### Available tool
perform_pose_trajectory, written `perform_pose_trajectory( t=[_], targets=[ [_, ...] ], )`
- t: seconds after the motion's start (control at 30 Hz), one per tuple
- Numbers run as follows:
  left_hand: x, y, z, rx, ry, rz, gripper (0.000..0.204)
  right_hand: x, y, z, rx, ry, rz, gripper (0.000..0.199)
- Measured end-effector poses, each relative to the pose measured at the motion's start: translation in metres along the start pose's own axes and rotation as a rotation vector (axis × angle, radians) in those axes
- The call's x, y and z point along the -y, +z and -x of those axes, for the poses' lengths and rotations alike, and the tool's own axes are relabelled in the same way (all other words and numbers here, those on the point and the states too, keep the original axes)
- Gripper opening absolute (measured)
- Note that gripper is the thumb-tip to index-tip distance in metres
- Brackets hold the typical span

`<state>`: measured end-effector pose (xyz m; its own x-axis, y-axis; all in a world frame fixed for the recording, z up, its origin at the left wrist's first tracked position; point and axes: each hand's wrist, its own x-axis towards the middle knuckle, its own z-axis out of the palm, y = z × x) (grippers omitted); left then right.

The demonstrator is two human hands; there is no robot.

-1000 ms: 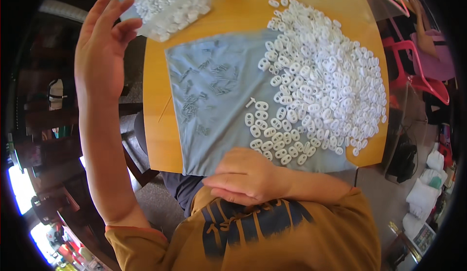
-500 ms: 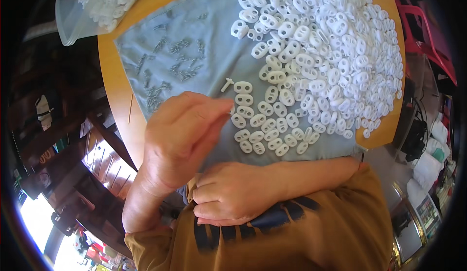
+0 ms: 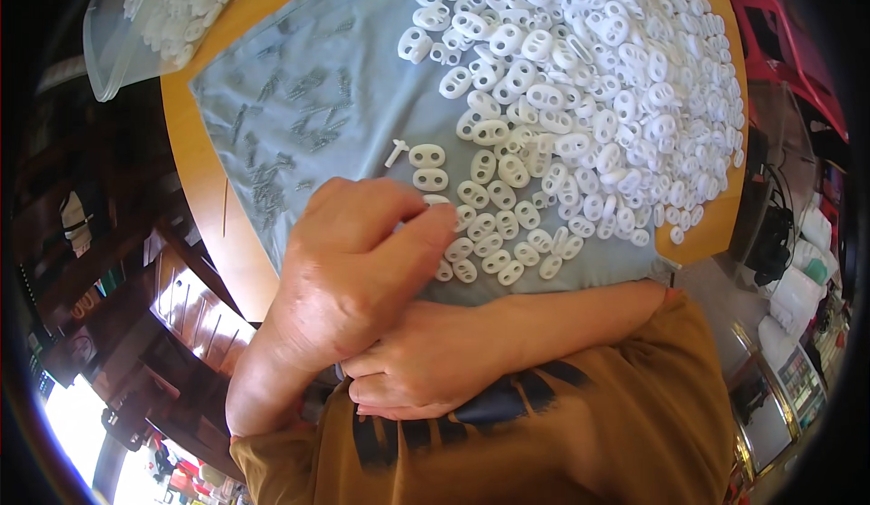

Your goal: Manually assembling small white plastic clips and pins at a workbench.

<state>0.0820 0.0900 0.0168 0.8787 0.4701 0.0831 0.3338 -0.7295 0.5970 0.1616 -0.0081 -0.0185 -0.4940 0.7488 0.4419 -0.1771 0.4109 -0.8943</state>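
Observation:
My left hand (image 3: 362, 265) is over the near edge of a grey-blue cloth, thumb and fingers closed together beside the white two-hole toggles (image 3: 430, 179). Its fingertips overlap the row of toggles, and what they hold, if anything, is hidden. Below it, my right hand (image 3: 417, 360) rests close against my brown shirt with its fingers curled; its contents do not show. The left hand partly covers the right. A small white plunger-shaped piece (image 3: 396, 152) lies beside the upper toggle. Several small metal springs (image 3: 322, 124) are scattered on the left of the cloth.
A large heap of white toggles (image 3: 625, 88) covers the right side of the cloth (image 3: 381, 43). At the far left, a clear plastic container (image 3: 113, 43) holds more white pieces. The wooden table's (image 3: 204, 188) edge curves around; a red chair (image 3: 779, 24) stands at the right.
My left hand has come down and closer to my right hand, its thumb now covering part of the toggle row. The whole view has shifted slightly, and the right hand stays curled.

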Motion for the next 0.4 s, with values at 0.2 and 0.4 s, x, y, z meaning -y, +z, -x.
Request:
perform_pose_trajectory(
  t=[0.2, 0.4],
  targets=[
    [0.001, 0.004, -0.006, 0.027, 0.108, 0.004, 0.027, 0.000, 0.000, 0.002, 0.003, 0.004, -0.021, 0.019],
    [-0.010, 0.005, -0.021, 0.067, 0.124, 0.102, 0.026, 0.001, 0.000, 0.003, 0.072, -0.008, 0.012, 0.021]
  ],
)
